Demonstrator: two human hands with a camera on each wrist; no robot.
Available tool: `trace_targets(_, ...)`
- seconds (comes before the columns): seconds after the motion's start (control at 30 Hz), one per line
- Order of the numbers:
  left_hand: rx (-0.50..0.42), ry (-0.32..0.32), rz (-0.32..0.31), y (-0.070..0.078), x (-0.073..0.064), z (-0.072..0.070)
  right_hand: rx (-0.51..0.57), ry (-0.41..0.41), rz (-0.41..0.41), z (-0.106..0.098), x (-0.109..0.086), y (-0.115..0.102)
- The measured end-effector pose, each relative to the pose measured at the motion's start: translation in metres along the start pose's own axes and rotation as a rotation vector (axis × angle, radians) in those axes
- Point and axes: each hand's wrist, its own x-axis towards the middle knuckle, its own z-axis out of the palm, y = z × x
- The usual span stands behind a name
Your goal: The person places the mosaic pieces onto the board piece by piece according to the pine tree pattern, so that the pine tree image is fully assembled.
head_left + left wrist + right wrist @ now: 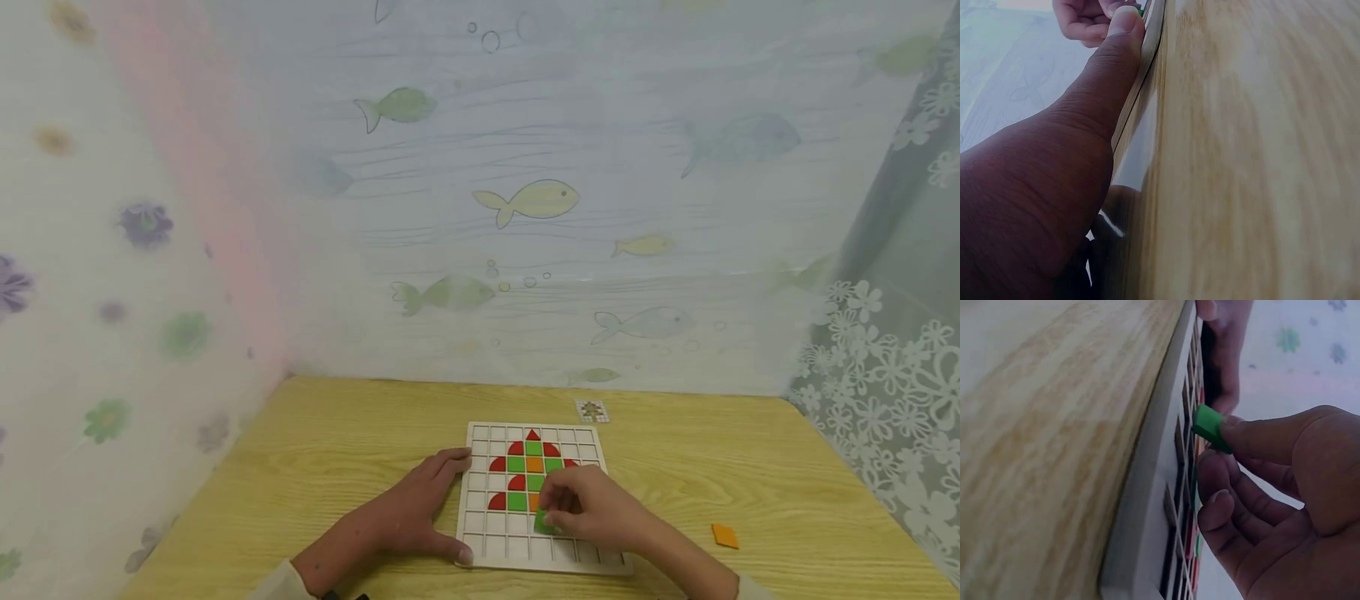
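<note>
A pale wooden grid board (495, 546) lies on the table, with red, green and orange pieces set in its cells in a tree-like pattern. My left hand (408, 510) rests at the board's left side, thumb at the lower left corner and fingers at the upper left edge. Over the lower middle of the grid, my right hand (596, 508) pinches a green square tile (1211, 427) between thumb and fingers. That tile is tilted, close over the cells below the orange piece. The right hand hides part of the pattern's right side.
An orange tile (724, 536) lies loose on the wooden table (337, 433), to the right of the board. Behind the board sits a small pattern card (592, 411) showing a tree. Curtains with fish and flowers (525, 292) stand around the table's back and sides.
</note>
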Motion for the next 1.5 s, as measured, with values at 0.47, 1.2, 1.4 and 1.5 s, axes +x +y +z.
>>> trace_targets(0.47, -0.002, 0.004, 0.005, -0.001, 0.000, 0.001, 0.015, 0.042, -0.045, 0.011, 0.000, 0.003)
trace_targets(1.2, 0.001, 0.004, 0.010, -0.003, 0.000, 0.002, -0.135, 0.065, -0.023, 0.010, 0.000, 0.006)
trace_targets(1.4, 0.001, 0.005, 0.017, -0.003, 0.000, 0.002, -0.150, 0.084, -0.044, 0.000, -0.010, 0.015)
trace_targets(1.5, 0.009, 0.003, 0.007, -0.003, 0.000, 0.002, -0.131, 0.095, -0.037, -0.007, -0.016, 0.020)
